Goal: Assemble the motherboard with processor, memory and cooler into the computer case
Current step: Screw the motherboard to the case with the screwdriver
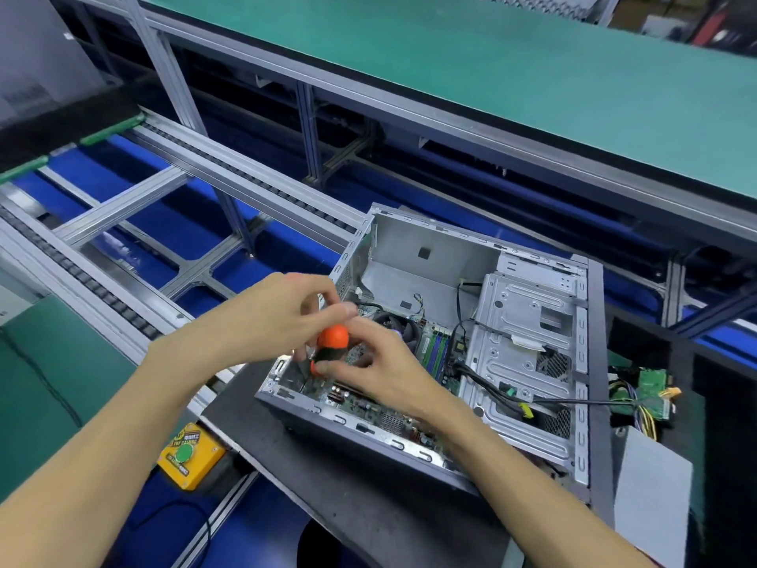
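Factory benches in green matting and a blue roller conveyor frame the scene; nearest the viewer, a dark worktop carries the computer case, which lies on its side with the open face up. Inside the case sits the motherboard, flat against the bottom panel, with the round cooler and the memory slots showing just beyond the hands.

Over the case's near-left corner, the right hand has its grip clamped round the black and orange handle of a screwdriver, shaft pointing down toward the board. The left hand hovers at the handle's orange top, fingers curled and pinched together there; whether they hold a screw or only steady the cap is too blurred to tell.

This looks like fastening the board down. The risk is the tip slipping off the screw head if the shaft tilts, gouging the board, or a loose screw dropping among the components.

Beyond the case's drive cage, a black cable runs out to a small green circuit board. Left of the case, a yellow button box sits at the worktop's edge.
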Motion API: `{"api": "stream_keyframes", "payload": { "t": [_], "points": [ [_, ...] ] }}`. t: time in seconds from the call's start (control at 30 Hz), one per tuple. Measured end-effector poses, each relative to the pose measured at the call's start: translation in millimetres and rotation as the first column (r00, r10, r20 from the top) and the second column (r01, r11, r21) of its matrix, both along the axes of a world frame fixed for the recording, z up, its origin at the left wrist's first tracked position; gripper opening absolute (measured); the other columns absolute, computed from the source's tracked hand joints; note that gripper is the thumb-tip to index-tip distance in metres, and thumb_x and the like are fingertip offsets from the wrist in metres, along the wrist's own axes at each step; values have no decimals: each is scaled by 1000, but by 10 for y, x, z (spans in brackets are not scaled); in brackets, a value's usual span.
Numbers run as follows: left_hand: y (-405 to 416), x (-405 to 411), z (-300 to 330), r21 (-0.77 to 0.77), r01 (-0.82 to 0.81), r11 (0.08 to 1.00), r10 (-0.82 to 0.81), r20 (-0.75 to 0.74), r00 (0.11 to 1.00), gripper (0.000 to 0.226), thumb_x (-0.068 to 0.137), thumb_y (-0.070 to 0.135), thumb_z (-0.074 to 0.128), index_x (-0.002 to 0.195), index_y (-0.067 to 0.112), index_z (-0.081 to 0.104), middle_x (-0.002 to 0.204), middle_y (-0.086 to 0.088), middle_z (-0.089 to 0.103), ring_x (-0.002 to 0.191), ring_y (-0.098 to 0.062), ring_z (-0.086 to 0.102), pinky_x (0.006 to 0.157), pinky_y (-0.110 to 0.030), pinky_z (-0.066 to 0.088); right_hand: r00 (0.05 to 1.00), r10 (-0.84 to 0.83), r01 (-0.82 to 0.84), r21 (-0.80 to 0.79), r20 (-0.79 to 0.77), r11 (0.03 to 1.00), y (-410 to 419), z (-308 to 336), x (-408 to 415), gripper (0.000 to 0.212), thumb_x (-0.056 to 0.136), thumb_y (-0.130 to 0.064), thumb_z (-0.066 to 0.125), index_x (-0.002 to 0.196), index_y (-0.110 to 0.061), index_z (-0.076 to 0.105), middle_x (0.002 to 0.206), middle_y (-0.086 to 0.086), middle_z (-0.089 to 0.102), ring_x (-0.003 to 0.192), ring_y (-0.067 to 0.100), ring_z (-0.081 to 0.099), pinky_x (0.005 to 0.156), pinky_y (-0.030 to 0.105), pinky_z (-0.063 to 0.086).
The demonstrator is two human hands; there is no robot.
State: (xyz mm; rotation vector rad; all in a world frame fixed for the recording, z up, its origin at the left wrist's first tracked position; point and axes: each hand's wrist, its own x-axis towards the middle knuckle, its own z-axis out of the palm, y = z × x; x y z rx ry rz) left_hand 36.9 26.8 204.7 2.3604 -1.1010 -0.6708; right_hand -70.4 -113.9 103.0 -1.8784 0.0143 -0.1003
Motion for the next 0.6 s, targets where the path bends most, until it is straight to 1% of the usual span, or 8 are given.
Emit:
{"api": "stream_keyframes", "payload": {
  "t": [0.07, 0.13, 0.23, 0.3, 0.37, 0.4, 0.5, 0.6],
  "points": [
    [-52, 23, -44, -144, -27, 989, 25, -12, 1000, 29, 93, 56, 50, 85, 30, 61, 68, 2, 69, 53, -12, 68, 65, -40, 57, 994, -111, 111, 85, 6, 990, -49, 76, -76, 28, 90, -39, 73, 113, -26, 66, 105, -4, 66, 98, 19, 64, 88, 42, 55],
    [-123, 48, -118, -238, -69, 969, 64, -28, 998, 24, 96, 48, 52, 85, 29, 61, 67, 2, 68, 55, -16, 66, 62, -36, 55, 979, -206, 202, 204, 1, 958, -89, 191, -145, 27, 91, -47, 67, 109, -27, 63, 104, 2, 70, 95, 18, 68, 86, 40, 57],
    [-222, 100, -272, -324, -128, 937, 131, -13, 991, 15, 97, 36, 57, 84, 32, 61, 67, 4, 66, 60, -14, 62, 62, -32, 52, 942, -336, 299, 475, -7, 828, -128, 371, -268, 26, 95, -43, 61, 107, -20, 54, 86, 5, 71, 74, 19, 69, 63, 27, 57],
    [-268, 158, -392, -337, -154, 929, 172, 24, 985, 12, 96, 32, 59, 84, 34, 60, 69, 10, 62, 58, -6, 54, 62, -31, 51, 908, -419, 352, 540, 1, 764, -175, 477, -379, 31, 98, -36, 56, 110, -9, 48, 72, 1, 62, 61, 18, 60, 51, 28, 54],
    [-298, 221, -516, -328, -172, 929, 193, 32, 981, 9, 95, 33, 59, 86, 34, 59, 71, 17, 60, 59, -4, 53, 63, -32, 51, 877, -481, 417, 495, 2, 762, -203, 585, -505, 31, 99, -35, 54, 111, -7, 45, 66, -3, 53, 52, 13, 49, 41, 22, 43],
    [-314, 252, -578, -321, -170, 932, 195, 50, 979, 7, 94, 32, 60, 87, 34, 58, 72, 17, 59, 61, -4, 54, 65, -32, 51, 862, -508, 454, 451, -1, 769, -202, 618, -564, 24, 102, -33, 54, 107, -11, 47, 65, -6, 49, 50, 9, 44, 40, 18, 37],
    [-380, 362, -772, -310, -128, 942, 184, 157, 970, 6, 92, 27, 62, 96, 29, 58, 82, 11, 54, 77, -10, 52, 76, -37, 49, 793, -609, 585, 311, -23, 749, -152, 676, -701, 9, 102, -28, 59, 98, -23, 54, 68, -10, 45, 55, 7, 41, 54, 22, 35],
    [-442, 453, -937, -302, -111, 947, 193, 256, 947, 24, 89, 22, 67, 111, 14, 60, 99, -8, 55, 101, -27, 48, 91, -37, 39, 719, -695, 670, 271, -3, 691, -53, 749, -781, 13, 98, -31, 63, 87, -36, 59, 68, -12, 48, 58, 8, 42, 59, 27, 34]
  ]
}}
